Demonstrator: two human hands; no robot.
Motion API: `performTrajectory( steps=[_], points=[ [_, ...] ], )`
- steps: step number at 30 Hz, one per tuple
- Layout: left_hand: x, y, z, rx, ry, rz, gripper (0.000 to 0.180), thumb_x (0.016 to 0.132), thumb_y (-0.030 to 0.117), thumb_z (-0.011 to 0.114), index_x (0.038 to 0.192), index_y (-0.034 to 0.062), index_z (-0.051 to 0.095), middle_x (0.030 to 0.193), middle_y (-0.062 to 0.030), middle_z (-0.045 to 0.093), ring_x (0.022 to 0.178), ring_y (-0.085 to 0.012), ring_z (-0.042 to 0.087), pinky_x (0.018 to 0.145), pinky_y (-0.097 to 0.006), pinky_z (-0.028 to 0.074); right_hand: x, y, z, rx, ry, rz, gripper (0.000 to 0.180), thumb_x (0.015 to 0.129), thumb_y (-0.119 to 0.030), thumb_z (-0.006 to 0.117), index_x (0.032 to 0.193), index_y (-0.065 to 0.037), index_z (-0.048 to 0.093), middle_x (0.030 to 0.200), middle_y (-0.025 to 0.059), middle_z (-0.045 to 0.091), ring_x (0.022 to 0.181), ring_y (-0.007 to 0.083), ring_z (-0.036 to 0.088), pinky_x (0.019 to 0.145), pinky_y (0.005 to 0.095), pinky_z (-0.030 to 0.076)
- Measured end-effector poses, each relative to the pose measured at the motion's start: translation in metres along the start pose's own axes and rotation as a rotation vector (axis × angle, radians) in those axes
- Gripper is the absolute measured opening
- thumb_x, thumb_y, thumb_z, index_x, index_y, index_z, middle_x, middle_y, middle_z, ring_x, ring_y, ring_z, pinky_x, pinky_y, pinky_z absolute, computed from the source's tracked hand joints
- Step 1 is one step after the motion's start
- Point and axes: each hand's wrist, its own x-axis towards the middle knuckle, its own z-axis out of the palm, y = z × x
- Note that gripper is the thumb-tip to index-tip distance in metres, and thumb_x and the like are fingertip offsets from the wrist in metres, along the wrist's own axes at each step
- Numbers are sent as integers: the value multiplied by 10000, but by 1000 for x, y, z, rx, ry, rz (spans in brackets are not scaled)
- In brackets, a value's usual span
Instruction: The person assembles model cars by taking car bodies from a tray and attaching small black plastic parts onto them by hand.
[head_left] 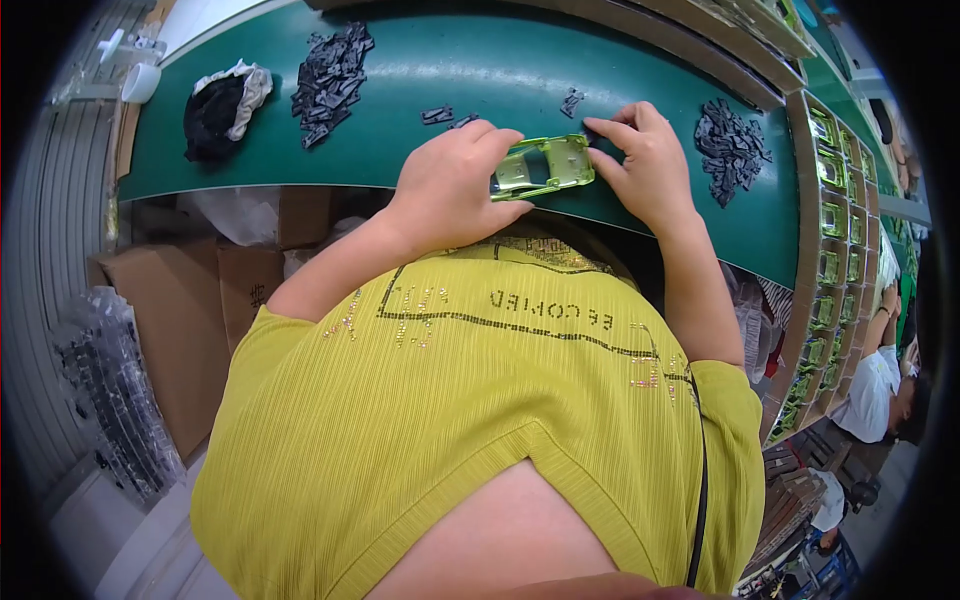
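My left hand [455, 185] grips a translucent green toy car body shell [568, 162] by its left end, thumb below and fingers above. At the shell's right end is my right hand [645, 165], its thumb and forefinger curled toward each other. A small dark bit shows by the forefinger's tip; its kind cannot be made out. Just beyond my hands, a few loose black plastic parts [437, 116] lie on the green tabletop [500, 62], and a small cluster of black parts [571, 101] sits farther right.
Heaps of black parts lie at the left [333, 85] and right [732, 150]. A black and white cloth bundle [225, 110] rests far left. A compartmented box [812, 290] of green shells borders the right side. Cardboard boxes [165, 320] stand below the table; co-workers sit far right.
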Motion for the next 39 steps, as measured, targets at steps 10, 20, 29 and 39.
performTrajectory(
  steps=[10,20,29,39],
  points=[
    [11,-17,4,-36,-13,-109,351,839,173,680,1152,21,639,833,-144,687,767,-308,664,701,-392,524,-7,15,-19,11,-54,98,143,817,-131,740,903,-27,693,869,124,639,825,311,633,724,394,514],
    [23,16,2,1,-96,-113,552,812,276,715,1292,37,583,624,-57,625,614,-279,645,619,-392,516,-7,30,-34,384,89,349,225,846,-93,718,1063,-38,743,834,49,595,734,162,562,718,268,461],
    [42,-25,35,12,167,155,100,785,79,689,863,91,749,824,-67,645,823,-277,595,769,-396,476,-11,-9,-39,1015,80,452,202,871,-9,691,1068,14,728,897,23,663,853,82,613,767,198,472],
    [33,-14,31,-263,64,35,246,777,43,685,1020,24,656,907,-124,633,863,-288,634,778,-372,518,-3,-37,-9,674,-1,290,157,853,-4,671,1009,-14,686,868,70,661,795,137,655,724,252,516]
  ],
)
